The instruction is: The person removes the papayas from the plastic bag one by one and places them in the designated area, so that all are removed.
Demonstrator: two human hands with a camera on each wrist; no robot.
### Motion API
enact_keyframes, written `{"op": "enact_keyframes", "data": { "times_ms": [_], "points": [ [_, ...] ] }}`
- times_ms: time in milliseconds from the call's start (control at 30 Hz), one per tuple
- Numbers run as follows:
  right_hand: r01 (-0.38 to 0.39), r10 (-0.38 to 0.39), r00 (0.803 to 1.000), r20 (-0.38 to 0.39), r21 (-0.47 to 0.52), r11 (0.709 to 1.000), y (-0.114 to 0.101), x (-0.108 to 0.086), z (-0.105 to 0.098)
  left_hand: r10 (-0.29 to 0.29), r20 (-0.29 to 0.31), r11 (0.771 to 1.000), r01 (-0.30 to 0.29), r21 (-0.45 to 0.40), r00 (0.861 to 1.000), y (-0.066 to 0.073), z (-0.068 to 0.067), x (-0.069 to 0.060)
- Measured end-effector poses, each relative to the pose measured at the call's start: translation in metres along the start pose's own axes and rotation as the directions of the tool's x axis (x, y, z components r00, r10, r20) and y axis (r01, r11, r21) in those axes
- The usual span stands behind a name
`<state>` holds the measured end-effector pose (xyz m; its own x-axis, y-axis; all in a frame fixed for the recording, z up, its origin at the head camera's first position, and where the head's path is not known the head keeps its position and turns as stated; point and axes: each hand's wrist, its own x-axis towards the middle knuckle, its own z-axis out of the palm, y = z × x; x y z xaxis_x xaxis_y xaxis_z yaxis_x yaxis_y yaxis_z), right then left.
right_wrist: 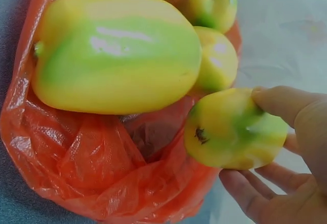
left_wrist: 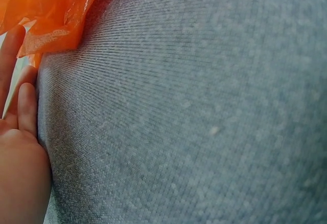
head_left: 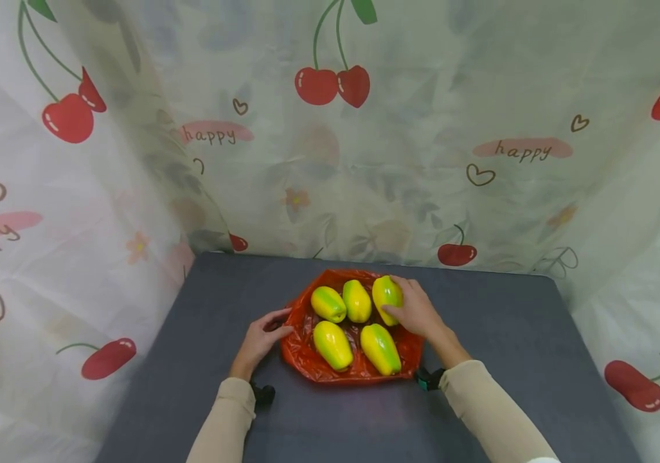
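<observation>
A red plastic bag [head_left: 318, 373] lies spread on the dark table, with several glossy yellow-green papayas on it. My right hand [head_left: 419, 308] grips the papaya [head_left: 386, 297] at the back right. In the right wrist view, the thumb is on one side of this papaya [right_wrist: 235, 129] and the fingers are on the other. At the bag's left edge, my left hand [head_left: 260, 341] touches the plastic with fingers fairly straight. The left wrist view shows its fingertips against the orange-looking bag [left_wrist: 56, 19]. Two papayas, one at front left [head_left: 332, 346] and one at front right [head_left: 380, 349], lie nearest me.
The dark grey cloth-covered table [head_left: 497, 341] extends around the bag. Behind it and on both sides hangs a pale curtain [head_left: 399, 161] printed with cherries. Each wrist wears a small dark device, the left one [head_left: 263, 393] close to the tabletop.
</observation>
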<state>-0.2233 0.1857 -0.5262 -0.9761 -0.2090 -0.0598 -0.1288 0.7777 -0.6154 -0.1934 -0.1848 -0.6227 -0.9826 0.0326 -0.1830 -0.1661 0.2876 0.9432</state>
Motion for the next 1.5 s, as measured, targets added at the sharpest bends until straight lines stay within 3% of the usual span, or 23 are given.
{"op": "enact_keyframes", "data": {
  "times_ms": [267,667,900,1133,1500],
  "points": [
    [-0.008,0.012,0.999,-0.033,0.115,0.993,0.013,-0.005,-0.011,0.010,0.005,1.000,-0.010,-0.002,1.000,-0.001,-0.001,-0.001],
    [-0.074,0.113,0.984,-0.135,0.265,0.962,0.037,-0.009,-0.026,0.010,0.004,1.000,-0.010,-0.017,1.000,-0.003,0.000,0.000],
    [-0.095,0.150,0.970,-0.194,0.266,0.959,0.053,-0.011,-0.034,0.008,0.003,0.999,-0.008,-0.033,1.000,-0.001,0.000,-0.001],
    [-0.120,0.210,0.935,-0.287,0.301,0.946,0.072,-0.012,-0.034,0.005,0.007,0.999,-0.005,-0.034,1.000,-0.002,-0.001,-0.002],
    [-0.220,0.290,0.917,-0.275,0.260,0.940,0.102,-0.016,-0.037,-0.018,-0.003,0.999,0.018,-0.032,1.000,-0.002,0.000,0.001]
  ]
}}
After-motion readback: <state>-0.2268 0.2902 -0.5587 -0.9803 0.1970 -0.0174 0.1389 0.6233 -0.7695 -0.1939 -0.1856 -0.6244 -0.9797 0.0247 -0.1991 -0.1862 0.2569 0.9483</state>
